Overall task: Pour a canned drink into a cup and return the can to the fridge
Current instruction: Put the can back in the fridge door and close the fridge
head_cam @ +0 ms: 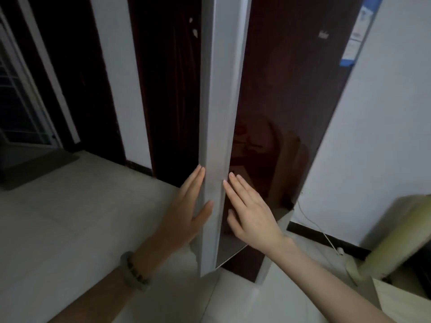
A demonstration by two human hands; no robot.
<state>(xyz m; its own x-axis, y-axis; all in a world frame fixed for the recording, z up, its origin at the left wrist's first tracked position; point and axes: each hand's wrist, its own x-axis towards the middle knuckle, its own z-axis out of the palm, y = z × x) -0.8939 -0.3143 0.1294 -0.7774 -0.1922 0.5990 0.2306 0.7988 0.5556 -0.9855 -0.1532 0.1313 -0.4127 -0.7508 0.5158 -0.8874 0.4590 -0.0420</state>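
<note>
Pale tiled floor: dark mat far left, fridge standing centre, white cable right.

You're in a home, looks like: dark-red fridge mid-frame, pale tiled floor lower left, wooden door behind, doormat far left.

Fridge door: top cut off by the upper edge; it hides the inside from me.
Sticker: print too blurred for me to read.
Reflection in the door: too dim to make out.
</note>
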